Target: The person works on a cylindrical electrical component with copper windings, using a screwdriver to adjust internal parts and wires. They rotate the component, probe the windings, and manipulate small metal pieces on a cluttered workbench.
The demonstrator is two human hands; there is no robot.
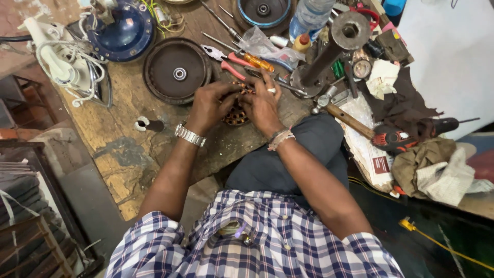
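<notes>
Both hands were closed around one round copper-wound coil assembly (236,114), which rested on the wooden workbench (116,118) directly in front of the person. The left hand (208,105) gripped its left side and the right hand (263,105) gripped its right side, fingers curled over the top. The hands covered most of the assembly; only its lower edge and a small section between the fingers showed, so the number of windings could not be made out. The left wrist carried one metal watch (190,135), and the right wrist carried a thread band (281,139).

Two dark round covers with central hubs lay on the bench: one (176,71) just beside the left hand and one (263,10) at the top edge, partly cut off. One blue dome-shaped housing (123,32) sat further left, with a white appliance (56,62) next to it, partly out of frame.

Behind the hands lay one pair of pliers with pink grips (226,63) and one screwdriver with an orange handle (257,62). One thick metal pipe (334,46) stood tilted to the right of them. One plastic bottle (311,15) was cut off at the top. One hammer with a wooden handle (345,116) lay to the right, near one power drill (411,134) half buried under rags (432,164). Small items around the pipe were too cluttered to count.
</notes>
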